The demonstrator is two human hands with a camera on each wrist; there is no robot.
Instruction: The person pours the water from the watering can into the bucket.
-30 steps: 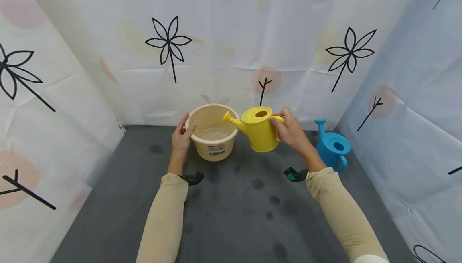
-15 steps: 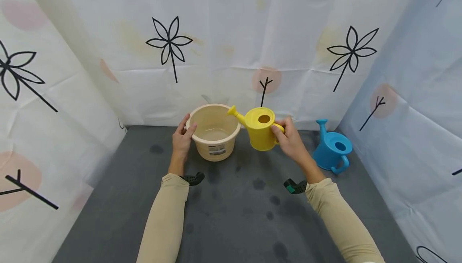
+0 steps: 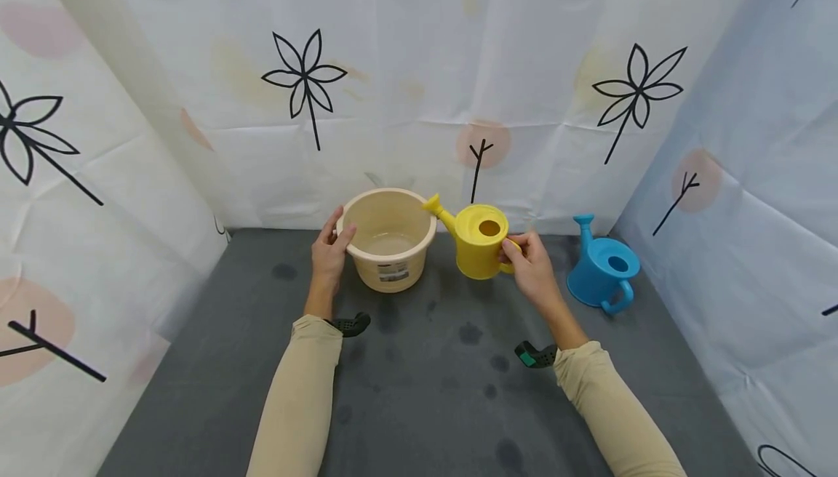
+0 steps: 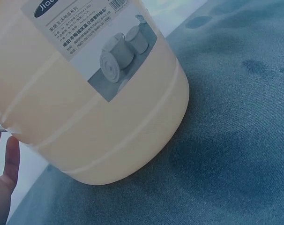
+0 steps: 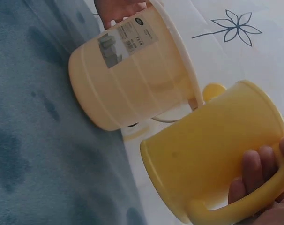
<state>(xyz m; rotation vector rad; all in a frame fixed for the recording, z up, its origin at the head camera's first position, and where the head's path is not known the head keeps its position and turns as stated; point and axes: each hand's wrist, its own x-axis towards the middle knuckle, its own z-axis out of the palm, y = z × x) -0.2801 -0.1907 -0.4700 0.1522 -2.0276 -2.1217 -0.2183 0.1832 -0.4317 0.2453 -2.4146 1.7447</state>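
In the head view, a cream plastic bucket (image 3: 389,273) with a printed label stands on the dark table. My left hand (image 3: 329,248) holds its rim on the left side, thumb at the rim and fingers along the outer wall. The right hand (image 3: 533,270) grips the handle of a yellow watering can (image 3: 478,255), its fingers curled through the loop in the right wrist view. The can hangs just right of the bucket, nearly upright, and its spout overlaps the bucket's right rim in the head view. From the left wrist, the bucket's label side (image 4: 109,117) fills much of the picture.
A blue watering can (image 3: 599,277) stands on the dark cloth-covered table (image 3: 419,390) at the right, beyond the right forearm. Dark wet-looking spots mark the cloth. Patterned white sheets (image 3: 406,99) enclose the back and both sides.
The yellow watering can has shifted right and slightly down, its spout drawing back from over the bucket to the rim as the can levels. The left hand and bucket stay in place.
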